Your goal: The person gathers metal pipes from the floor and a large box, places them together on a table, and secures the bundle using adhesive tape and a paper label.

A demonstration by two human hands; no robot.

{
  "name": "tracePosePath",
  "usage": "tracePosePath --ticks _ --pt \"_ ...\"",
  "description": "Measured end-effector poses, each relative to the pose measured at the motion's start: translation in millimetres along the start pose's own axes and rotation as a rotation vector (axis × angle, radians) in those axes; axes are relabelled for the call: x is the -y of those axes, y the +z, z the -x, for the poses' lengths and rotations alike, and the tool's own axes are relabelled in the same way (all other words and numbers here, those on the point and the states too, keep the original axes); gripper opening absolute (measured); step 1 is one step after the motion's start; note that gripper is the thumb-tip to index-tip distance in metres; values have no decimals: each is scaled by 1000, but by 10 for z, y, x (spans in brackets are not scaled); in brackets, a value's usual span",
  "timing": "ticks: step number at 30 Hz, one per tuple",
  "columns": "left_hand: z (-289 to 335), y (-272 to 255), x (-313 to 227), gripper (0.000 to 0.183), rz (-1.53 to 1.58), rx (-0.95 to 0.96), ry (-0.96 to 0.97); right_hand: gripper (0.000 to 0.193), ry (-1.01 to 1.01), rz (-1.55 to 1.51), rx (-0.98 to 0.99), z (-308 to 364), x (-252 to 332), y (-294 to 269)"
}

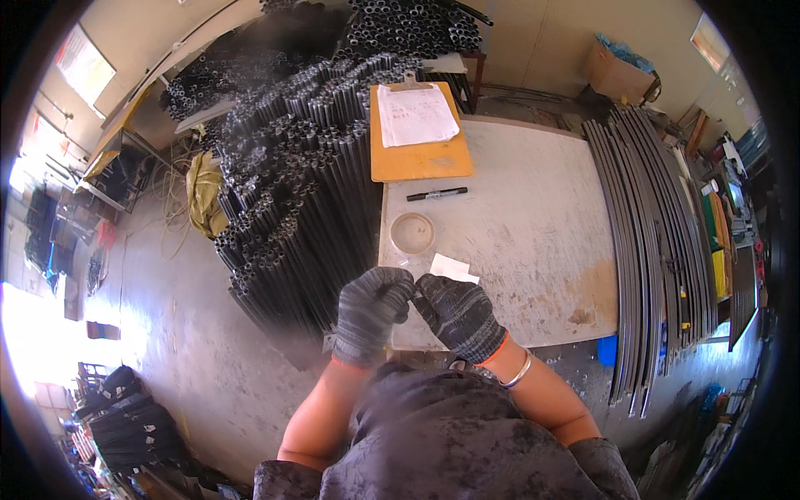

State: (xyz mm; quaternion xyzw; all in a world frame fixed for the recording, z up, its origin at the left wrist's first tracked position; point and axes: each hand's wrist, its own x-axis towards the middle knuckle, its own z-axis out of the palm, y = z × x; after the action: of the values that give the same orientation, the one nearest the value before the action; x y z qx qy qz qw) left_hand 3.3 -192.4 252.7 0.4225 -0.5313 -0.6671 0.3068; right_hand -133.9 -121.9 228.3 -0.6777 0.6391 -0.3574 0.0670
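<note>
My left hand and my right hand, both in dark grey knit gloves, meet over the near left part of the pale table. The fingers of each are pinched together, and whatever they hold is too small or hidden to make out. Just beyond them lies a roll of tape, flat on the tabletop. White paper slips rest beside my right hand, partly covered by it. Farther back are a black marker and an orange-brown clipboard with white sheets under its clip.
Dense stacks of black metal tubes stand against the table's left side. Long dark metal bars run along its right edge. A cardboard box sits at the back right. Dark bundled material lies on the floor at lower left.
</note>
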Motion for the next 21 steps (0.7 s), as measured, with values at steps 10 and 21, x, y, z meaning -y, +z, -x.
tracePosePath --ticks 10,21 --pt "100 214 842 9 205 353 -451 31 40 71 194 892 -219 -197" --pt "-826 532 1388 60 -1333 281 334 14 569 3 -205 1878 -665 -694"
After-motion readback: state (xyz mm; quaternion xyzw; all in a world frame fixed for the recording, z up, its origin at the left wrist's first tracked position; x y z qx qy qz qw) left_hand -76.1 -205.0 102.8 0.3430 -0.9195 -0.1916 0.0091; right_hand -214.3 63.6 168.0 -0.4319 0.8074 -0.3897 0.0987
